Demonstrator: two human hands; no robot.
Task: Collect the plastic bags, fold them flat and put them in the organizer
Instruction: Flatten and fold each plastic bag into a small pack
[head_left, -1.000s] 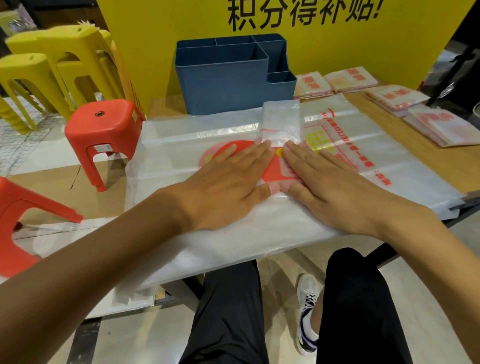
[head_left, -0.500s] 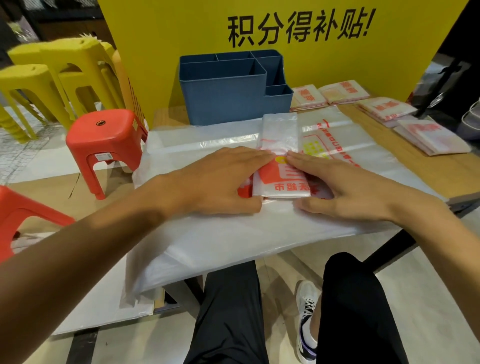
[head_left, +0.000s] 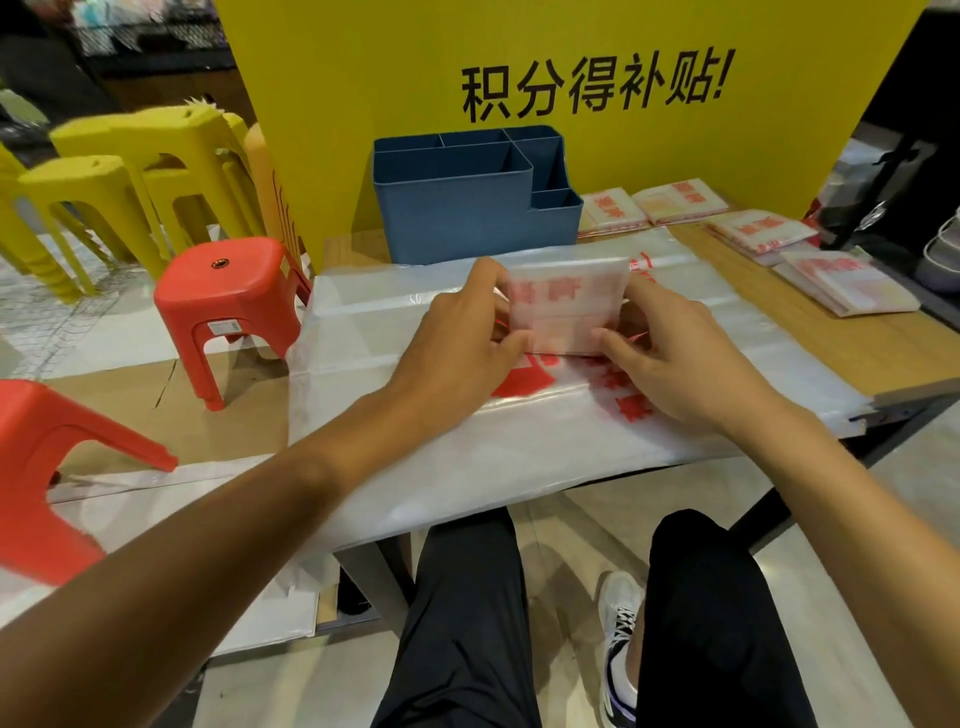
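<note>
A folded white plastic bag with red print (head_left: 566, 306) is a small rectangle lifted off the table between both hands. My left hand (head_left: 457, 343) grips its left edge and my right hand (head_left: 670, 353) grips its right edge. Under them lies a stack of flat, unfolded plastic bags (head_left: 519, 452) that hangs over the table's near edge. The blue organizer (head_left: 467, 218) stands just behind, with several compartments that look empty. Folded bags lie at the back right (head_left: 613, 210) (head_left: 680, 200) (head_left: 763, 231) (head_left: 847, 283).
The wooden table (head_left: 852, 343) ends at the right and near edges. A yellow board with black writing (head_left: 571, 93) stands behind the organizer. Red stools (head_left: 228, 301) (head_left: 47, 467) and stacked yellow stools (head_left: 130, 176) stand on the left. My legs in black trousers (head_left: 467, 623) are below the table.
The bag went from a long strip pressed flat under both palms to a small folded rectangle; both hands now hold it raised off the stack, nearer the organizer.
</note>
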